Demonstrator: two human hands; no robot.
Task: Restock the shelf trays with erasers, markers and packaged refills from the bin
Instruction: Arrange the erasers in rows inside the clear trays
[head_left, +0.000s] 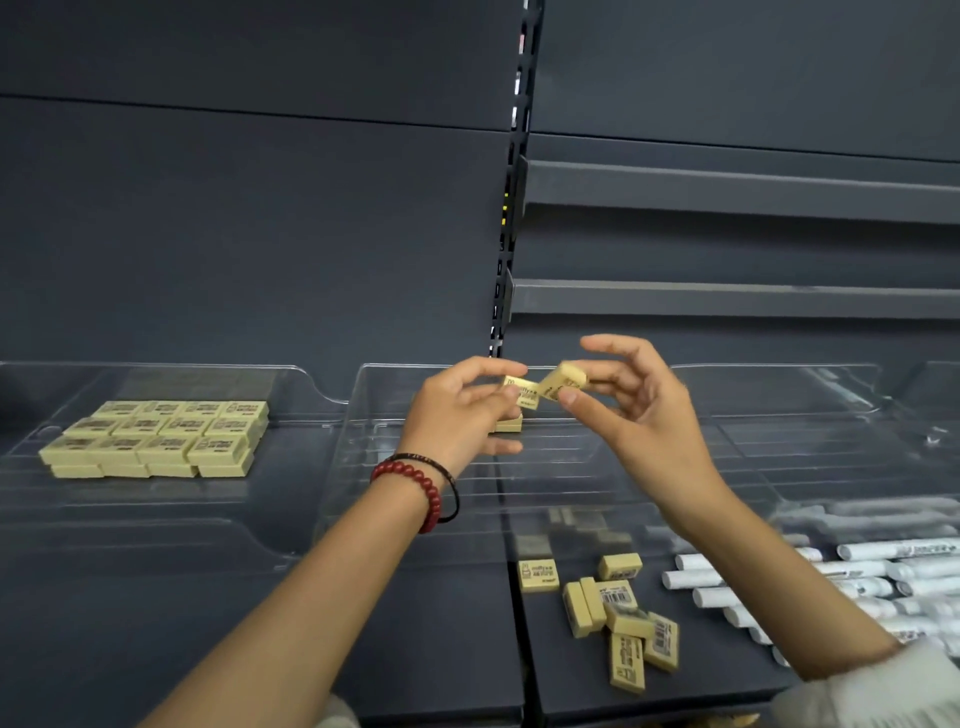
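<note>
My left hand (462, 410) pinches one pale yellow eraser (523, 391) above the middle clear tray (363, 467). My right hand (634, 410) pinches a second eraser (563, 380), tilted, its corner touching the first. Another eraser (509, 423) lies in the middle tray just below my left fingers, partly hidden. The left clear tray (130, 509) holds a neat block of stacked erasers (161, 439). Several loose erasers (613, 608) lie on the dark shelf in front. White markers (857, 577) are piled at the right.
The right clear tray (831, 415) sits behind the markers. Dark shelf back panels and two shelf ledges (727, 192) rise behind. A slotted upright (506, 234) divides the bays. The shelf front edge (467, 712) runs below my arms.
</note>
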